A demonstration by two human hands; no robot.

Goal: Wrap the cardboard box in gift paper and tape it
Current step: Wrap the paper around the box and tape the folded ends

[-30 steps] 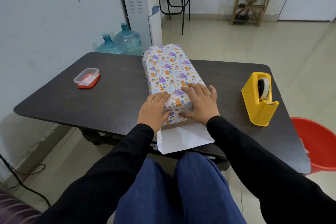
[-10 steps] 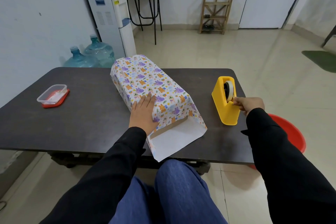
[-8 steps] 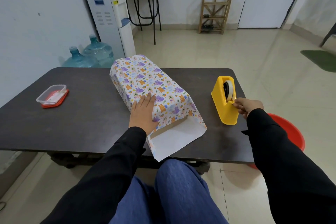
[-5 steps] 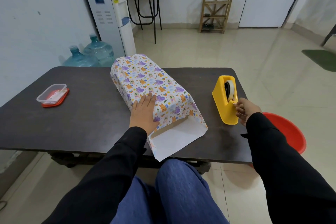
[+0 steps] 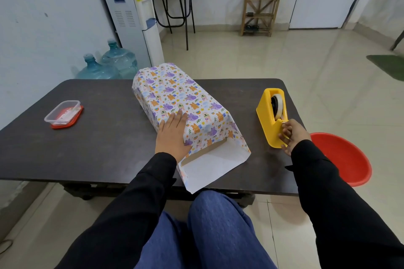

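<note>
Since the earliest frame, the right hand point(image 5: 291, 135) has left the wrapped box and now sits at the near, cutter end of the yellow tape dispenser point(image 5: 272, 116); across the last second it has drawn back slightly toward the body. Its fingers are curled and pinched at the cutter edge; whether a strip of tape lies between them cannot be told. The left hand point(image 5: 172, 135) remains where it was, open and flat, palm down on the near left part of the box's top, pressing the gift paper point(image 5: 175, 96) without gripping anything. The cardboard box point(image 5: 206, 150) lies lengthwise at the centre of the dark table point(image 5: 105, 137), angled away to the left, and is covered by the printed paper on its top and sides. At the near end the paper stands open as a sleeve, showing its white inner face and a strip of brown cardboard edge; this loose end overhangs the table's near edge. A clear lidded container point(image 5: 63, 113) on a red lid rests well apart to the left. A red basin point(image 5: 343, 159) sits on the floor beyond the table's right edge.
</note>
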